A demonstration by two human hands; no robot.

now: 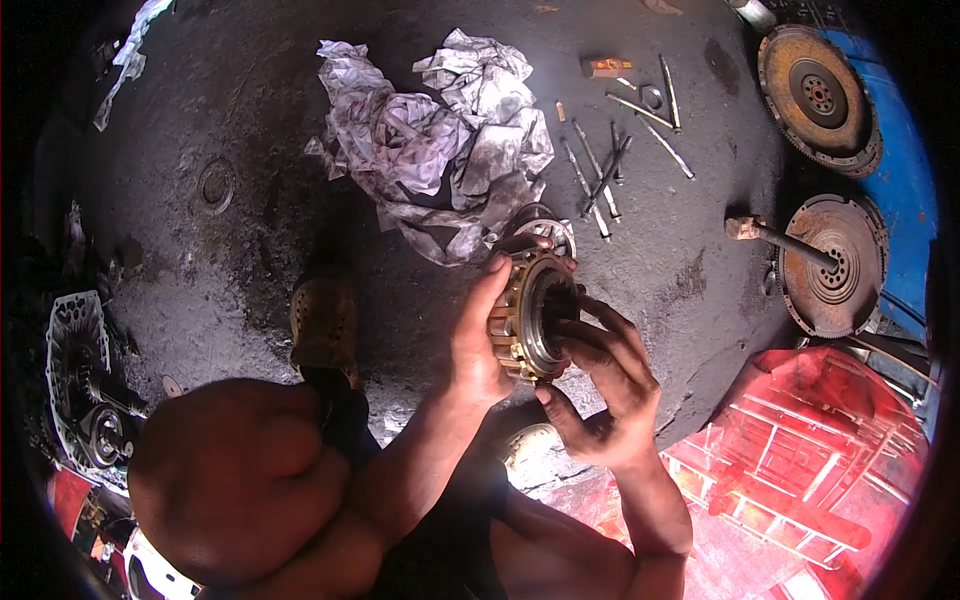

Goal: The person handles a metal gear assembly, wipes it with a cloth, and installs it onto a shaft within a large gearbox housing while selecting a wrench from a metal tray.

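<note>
I hold a ringed gear assembly, with a brass-coloured toothed band and a dark steel centre, tilted on its side over the floor. My left hand wraps round its left side, thumb along the band and fingertips at the top. My right hand grips the right side, fingers curled at the dark bore and thumb at the lower edge. Just beyond, another round metal part is partly hidden behind the gear. Crumpled, stained white rags lie on the dark floor above my hands.
Several long bolts and a small orange box lie ahead. Two rusty flywheels stand right, a shafted tool across the lower one, near a blue surface and red sheet. A gearbox housing lies left.
</note>
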